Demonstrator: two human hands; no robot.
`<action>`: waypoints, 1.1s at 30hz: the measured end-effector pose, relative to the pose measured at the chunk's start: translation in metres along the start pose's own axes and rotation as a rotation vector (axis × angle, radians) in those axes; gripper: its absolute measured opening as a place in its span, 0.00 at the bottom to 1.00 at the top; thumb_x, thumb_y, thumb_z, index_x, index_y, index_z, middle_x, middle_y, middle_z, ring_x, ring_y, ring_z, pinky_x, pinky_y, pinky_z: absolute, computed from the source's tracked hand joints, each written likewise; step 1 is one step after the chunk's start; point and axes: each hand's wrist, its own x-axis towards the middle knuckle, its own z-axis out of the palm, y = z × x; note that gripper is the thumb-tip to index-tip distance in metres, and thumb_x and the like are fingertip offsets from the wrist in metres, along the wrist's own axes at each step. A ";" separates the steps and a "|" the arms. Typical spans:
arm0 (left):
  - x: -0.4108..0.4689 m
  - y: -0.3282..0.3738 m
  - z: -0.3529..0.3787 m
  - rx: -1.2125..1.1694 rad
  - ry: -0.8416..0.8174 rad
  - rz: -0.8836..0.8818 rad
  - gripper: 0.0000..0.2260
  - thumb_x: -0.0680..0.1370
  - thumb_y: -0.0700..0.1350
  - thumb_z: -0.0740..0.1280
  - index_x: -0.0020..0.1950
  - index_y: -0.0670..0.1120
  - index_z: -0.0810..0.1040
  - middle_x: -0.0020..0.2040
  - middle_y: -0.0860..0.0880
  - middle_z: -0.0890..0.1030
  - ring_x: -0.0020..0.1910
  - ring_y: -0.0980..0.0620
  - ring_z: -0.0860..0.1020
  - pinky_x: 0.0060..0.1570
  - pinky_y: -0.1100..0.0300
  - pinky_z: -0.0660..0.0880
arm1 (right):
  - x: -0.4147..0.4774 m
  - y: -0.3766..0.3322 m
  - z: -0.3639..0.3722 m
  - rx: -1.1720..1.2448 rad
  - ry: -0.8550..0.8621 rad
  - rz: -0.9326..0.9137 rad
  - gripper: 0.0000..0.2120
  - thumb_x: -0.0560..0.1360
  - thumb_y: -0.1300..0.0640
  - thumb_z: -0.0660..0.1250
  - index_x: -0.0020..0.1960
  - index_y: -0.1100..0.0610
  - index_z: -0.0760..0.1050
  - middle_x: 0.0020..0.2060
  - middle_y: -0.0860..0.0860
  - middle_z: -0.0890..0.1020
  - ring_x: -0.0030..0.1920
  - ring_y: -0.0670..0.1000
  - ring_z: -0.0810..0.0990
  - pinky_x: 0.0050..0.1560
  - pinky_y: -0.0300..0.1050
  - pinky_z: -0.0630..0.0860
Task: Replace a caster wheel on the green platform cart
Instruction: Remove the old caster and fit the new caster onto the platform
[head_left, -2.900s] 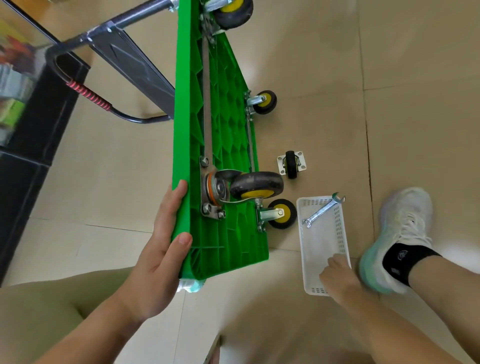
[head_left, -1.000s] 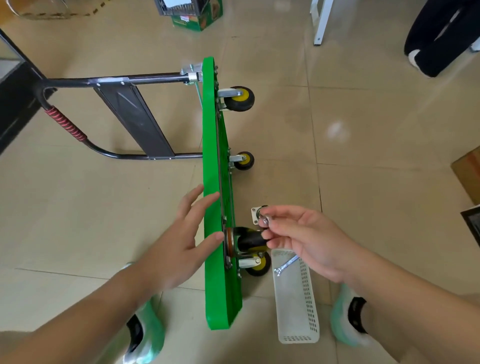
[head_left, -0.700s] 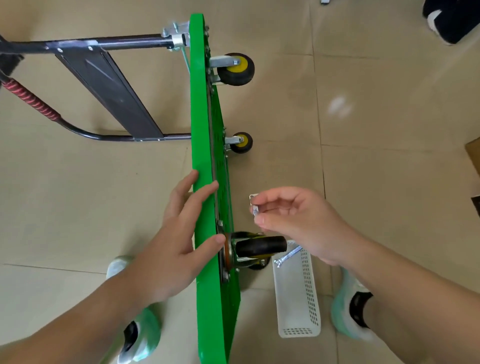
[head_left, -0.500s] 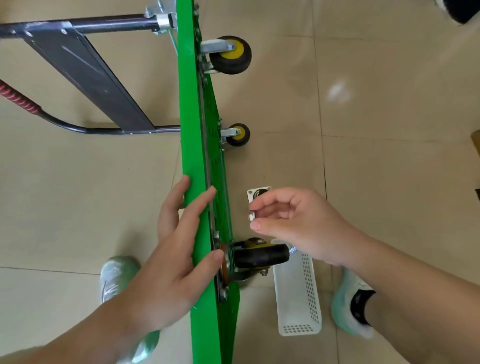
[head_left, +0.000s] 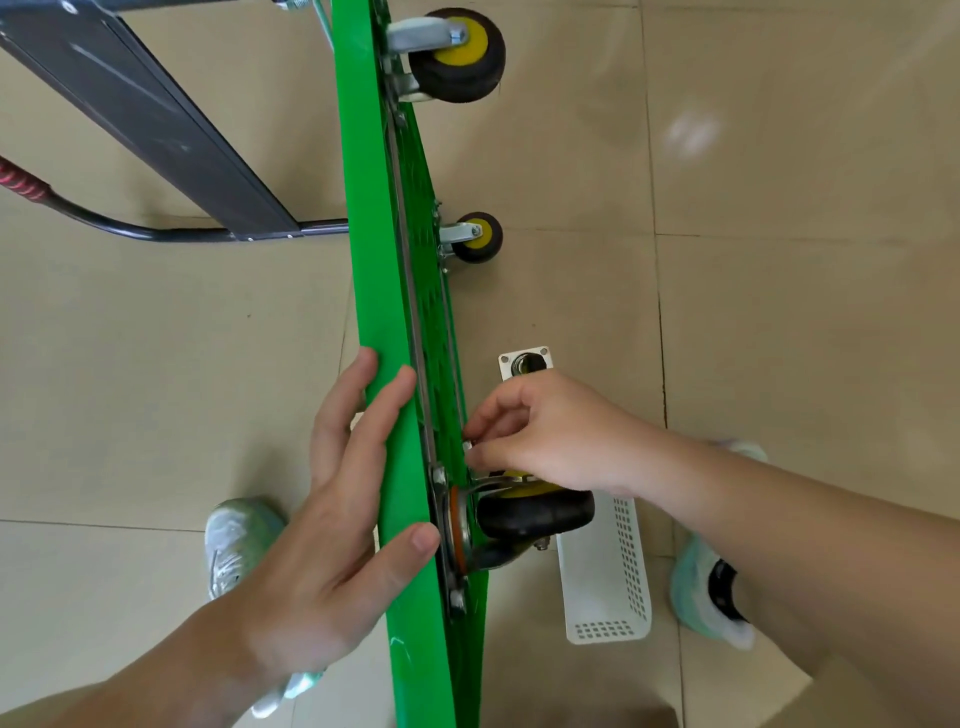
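Flat left hand (head_left: 332, 525) braces upended green plastic cart (head_left: 379, 291); right hand (head_left: 550, 441) pinches small silver fastener (head_left: 467, 446) at its underside, where misalignment risks dropping it.

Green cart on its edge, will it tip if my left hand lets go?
Probably: the green cart stands on a narrow edge, steadied by your left hand flat against it. Its casters hang off one side, so it would likely lean that way.

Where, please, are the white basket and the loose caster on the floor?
white basket (head_left: 597, 582), head view, bare floor inside.
loose caster (head_left: 525, 362), head view, centre of mounting plate.
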 end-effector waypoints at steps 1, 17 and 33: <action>0.000 0.000 -0.001 -0.005 -0.011 0.002 0.38 0.83 0.65 0.57 0.85 0.46 0.50 0.85 0.47 0.42 0.84 0.54 0.42 0.77 0.69 0.50 | 0.003 0.000 0.002 0.002 -0.013 0.017 0.08 0.69 0.54 0.79 0.48 0.49 0.84 0.40 0.47 0.87 0.42 0.46 0.85 0.48 0.42 0.81; 0.000 0.000 -0.009 0.011 -0.045 -0.015 0.39 0.81 0.69 0.58 0.86 0.53 0.49 0.85 0.51 0.42 0.83 0.62 0.44 0.72 0.76 0.52 | 0.024 0.006 0.014 0.065 -0.159 0.157 0.10 0.65 0.55 0.81 0.45 0.50 0.86 0.41 0.50 0.87 0.48 0.54 0.86 0.57 0.53 0.82; 0.001 -0.001 -0.009 0.021 -0.037 -0.007 0.40 0.78 0.60 0.65 0.85 0.54 0.50 0.85 0.51 0.42 0.83 0.61 0.44 0.74 0.75 0.51 | 0.023 0.011 0.018 -0.051 -0.161 0.105 0.11 0.68 0.43 0.78 0.47 0.48 0.85 0.42 0.47 0.87 0.47 0.50 0.85 0.58 0.52 0.81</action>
